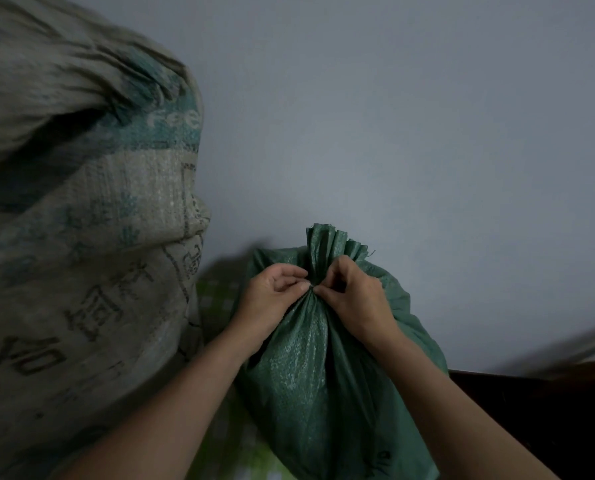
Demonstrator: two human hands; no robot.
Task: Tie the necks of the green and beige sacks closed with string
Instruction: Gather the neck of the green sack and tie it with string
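A green woven sack [317,375] stands upright at lower centre, its neck gathered into a pleated tuft [330,247]. My left hand [272,296] and my right hand [351,296] meet at the pinched neck, fingertips closed on it from either side. Whatever string is there is too thin and dark to make out between the fingers. A large beige woven sack [81,237] with teal bands and printed characters fills the left side, its top bunched and folded over.
A plain pale wall [410,133] rises behind both sacks. A green-and-white checked cloth [216,296] shows between the sacks. Dark furniture [531,410] sits low at the right.
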